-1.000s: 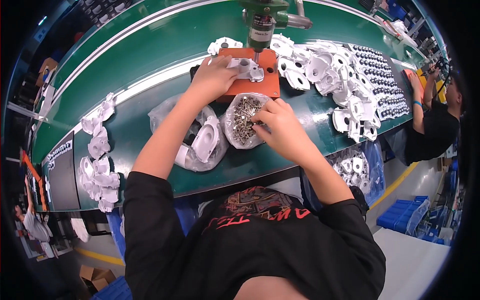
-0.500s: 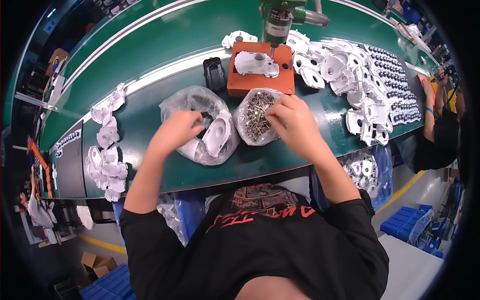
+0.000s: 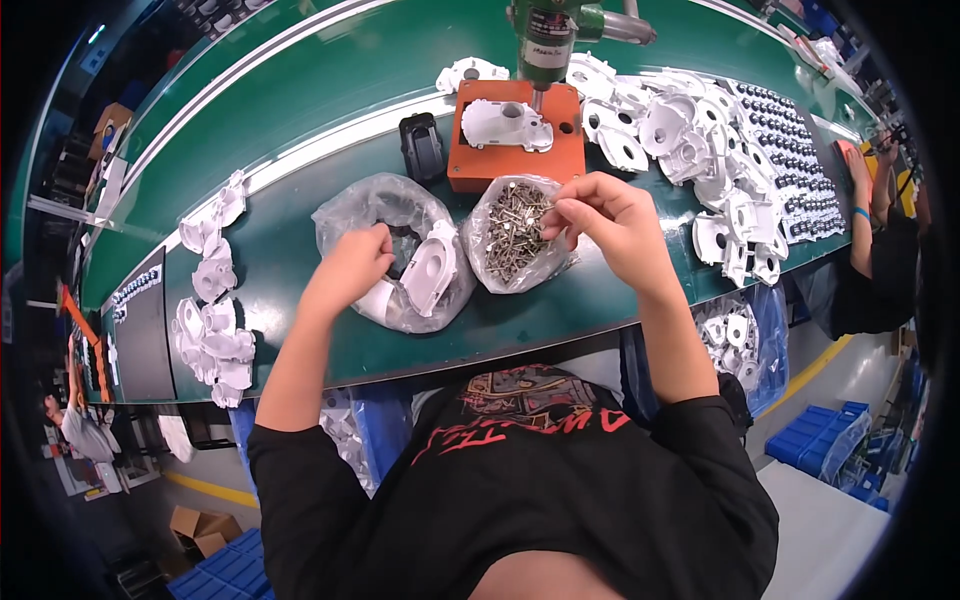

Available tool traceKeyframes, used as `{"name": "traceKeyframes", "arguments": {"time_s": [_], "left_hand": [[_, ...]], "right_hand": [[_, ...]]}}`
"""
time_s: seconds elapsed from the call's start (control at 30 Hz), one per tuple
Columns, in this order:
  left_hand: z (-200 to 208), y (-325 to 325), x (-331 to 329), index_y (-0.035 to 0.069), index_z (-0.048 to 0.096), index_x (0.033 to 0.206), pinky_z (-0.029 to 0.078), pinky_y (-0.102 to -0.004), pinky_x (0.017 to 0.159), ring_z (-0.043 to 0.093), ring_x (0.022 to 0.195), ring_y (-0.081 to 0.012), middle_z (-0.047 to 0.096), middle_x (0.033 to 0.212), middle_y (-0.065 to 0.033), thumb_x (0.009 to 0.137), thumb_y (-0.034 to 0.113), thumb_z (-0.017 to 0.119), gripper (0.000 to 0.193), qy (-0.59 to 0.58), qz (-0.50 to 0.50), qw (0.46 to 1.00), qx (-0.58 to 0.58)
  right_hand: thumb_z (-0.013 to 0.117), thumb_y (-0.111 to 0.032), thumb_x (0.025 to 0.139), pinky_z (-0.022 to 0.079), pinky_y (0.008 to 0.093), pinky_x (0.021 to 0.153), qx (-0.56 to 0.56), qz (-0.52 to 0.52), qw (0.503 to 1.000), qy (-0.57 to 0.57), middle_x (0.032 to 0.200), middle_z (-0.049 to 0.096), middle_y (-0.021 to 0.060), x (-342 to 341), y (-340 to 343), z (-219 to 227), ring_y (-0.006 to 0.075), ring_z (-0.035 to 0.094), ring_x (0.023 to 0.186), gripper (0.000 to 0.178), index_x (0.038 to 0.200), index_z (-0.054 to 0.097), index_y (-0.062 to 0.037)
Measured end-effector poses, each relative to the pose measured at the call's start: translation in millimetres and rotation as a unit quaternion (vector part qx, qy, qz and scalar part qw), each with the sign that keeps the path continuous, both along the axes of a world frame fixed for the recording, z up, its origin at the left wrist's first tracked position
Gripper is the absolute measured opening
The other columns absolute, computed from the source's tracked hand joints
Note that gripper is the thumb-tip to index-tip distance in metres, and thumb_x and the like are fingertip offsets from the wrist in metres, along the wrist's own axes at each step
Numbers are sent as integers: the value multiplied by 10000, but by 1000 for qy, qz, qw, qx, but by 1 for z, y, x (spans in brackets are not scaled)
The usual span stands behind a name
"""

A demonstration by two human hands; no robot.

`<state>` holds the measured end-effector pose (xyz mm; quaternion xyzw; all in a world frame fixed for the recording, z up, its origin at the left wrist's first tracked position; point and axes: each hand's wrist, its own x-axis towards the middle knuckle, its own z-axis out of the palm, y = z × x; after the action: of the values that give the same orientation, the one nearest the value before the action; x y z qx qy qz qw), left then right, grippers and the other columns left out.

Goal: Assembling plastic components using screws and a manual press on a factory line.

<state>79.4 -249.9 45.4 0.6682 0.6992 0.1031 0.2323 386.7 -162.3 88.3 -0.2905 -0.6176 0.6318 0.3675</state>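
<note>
I am pinching screws (image 3: 562,212) in my right hand (image 3: 612,222) over the screw bag (image 3: 515,245), their axis unclear; my left hand (image 3: 350,272) is gripping a white housing (image 3: 432,277) in its bag (image 3: 372,205) on the desk (image 3: 300,150).

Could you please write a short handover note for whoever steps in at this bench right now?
Left hand: inside the clear bag of white housings, fingers around one housing; grip partly hidden.
Right hand: over the open bag of screws, fingertips pinching at screws.
Orange fixture: a white housing sits in it, under the green screwdriver.
Done: one housing seated in the fixture.
Left: judging by the layout, probably screws to pick and drive; whether any are in, I cannot tell.
</note>
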Motion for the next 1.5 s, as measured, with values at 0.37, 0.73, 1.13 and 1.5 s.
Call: {"name": "traceKeyframes", "arguments": {"time_s": [0.37, 0.73, 1.13, 1.5], "left_hand": [[69, 117, 40, 12, 633, 864, 413, -246, 664, 521, 748, -80, 609, 807, -15, 804, 197, 639, 194, -265, 2, 960, 95], [38, 247, 79, 66, 685, 826, 404, -260, 574, 523, 652, -85, 589, 683, -23, 672, 159, 739, 187, -154, -125, 979, -50], [28, 251, 76, 64, 660, 867, 464, -284, 681, 592, 738, -139, 653, 805, -41, 747, 126, 655, 135, -128, -194, 973, 1], [20, 130, 85, -7, 595, 952, 465, -415, 791, 591, 883, -359, 625, 939, -190, 797, 156, 533, 233, -126, -94, 955, 250]], "right_hand": [[506, 4, 873, 426, 214, 628, -7, 23, 999, 40, 795, 529, 27, 10, -1, -12, 82, 510, 689, 103, 960, 559, 12], [508, 2, 863, 424, 221, 688, 52, -118, 991, -19, 820, 543, 19, 59, 4, -24, 91, 524, 738, 176, 1003, 614, 18], [598, -46, 835, 490, 244, 698, 14, -121, 993, 5, 825, 655, 86, 26, 32, -23, 127, 623, 756, 129, 943, 581, 22], [653, -95, 754, 490, 285, 690, 295, -182, 919, -188, 816, 650, 113, -41, 124, -53, 183, 634, 719, 176, 874, 640, 33]]}}
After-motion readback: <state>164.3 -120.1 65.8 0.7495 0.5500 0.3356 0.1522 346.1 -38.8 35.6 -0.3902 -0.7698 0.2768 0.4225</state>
